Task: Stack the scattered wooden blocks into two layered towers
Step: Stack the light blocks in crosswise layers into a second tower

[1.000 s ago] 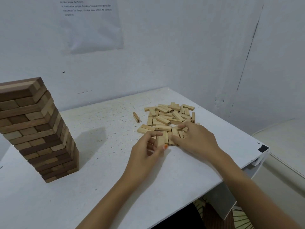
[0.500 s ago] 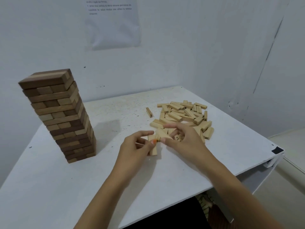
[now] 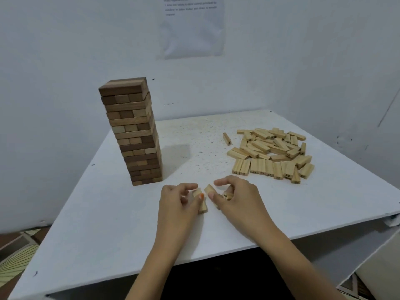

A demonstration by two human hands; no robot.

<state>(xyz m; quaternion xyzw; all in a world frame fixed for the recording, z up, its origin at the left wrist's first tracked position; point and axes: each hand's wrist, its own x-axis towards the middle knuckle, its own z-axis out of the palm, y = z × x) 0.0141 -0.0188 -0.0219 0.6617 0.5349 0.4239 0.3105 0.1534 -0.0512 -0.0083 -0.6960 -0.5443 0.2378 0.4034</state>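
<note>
The left hand (image 3: 179, 202) has its grip closed on a pale block (image 3: 202, 205), thumb on the block's upper face and fingers curled behind it. The right hand (image 3: 238, 200) pinches a second pale block (image 3: 209, 190) between thumb and forefinger. A block marked 24 (image 3: 226, 195) is tucked under its other curled fingers. The two pinched blocks sit just beside each other with a narrow gap, low over the white worktop (image 3: 108, 224) near its front edge. I cannot tell whether they touch the surface.

From the hands, a tall tower (image 3: 134, 131) of dark and light blocks stands at 11 o'clock. A heap of pale blocks (image 3: 275, 152) lies at 2 o'clock, with a lone block (image 3: 227, 139) just off its left side. A sheet of paper (image 3: 192, 29) hangs on the wall at 12 o'clock.
</note>
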